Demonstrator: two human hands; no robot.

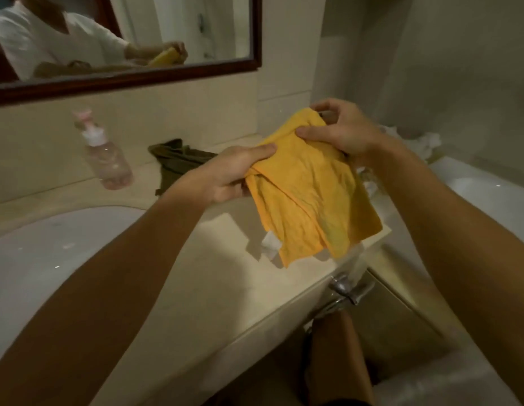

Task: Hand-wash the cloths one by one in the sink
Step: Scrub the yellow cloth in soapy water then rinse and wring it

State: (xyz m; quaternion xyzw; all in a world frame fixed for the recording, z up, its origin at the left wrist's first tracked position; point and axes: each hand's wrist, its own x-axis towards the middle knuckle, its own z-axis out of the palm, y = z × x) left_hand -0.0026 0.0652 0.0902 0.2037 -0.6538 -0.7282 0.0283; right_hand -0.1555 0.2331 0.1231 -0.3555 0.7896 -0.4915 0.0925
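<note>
**Yellow cloth up, sink waiting**

Both hands hold the yellow cloth point(307, 200) in the air above the surface point(225, 276), just off centre toward 3 o'clock. The left hand point(234, 174) has its fingers curled round the bunched edge, thumb on top. The right hand point(342, 130) pinches the top corner at 1 o'clock. The sink point(35, 250) sits at 8 o'clock. My call: shake the cloth open and swing it over the basin before wetting.
</note>
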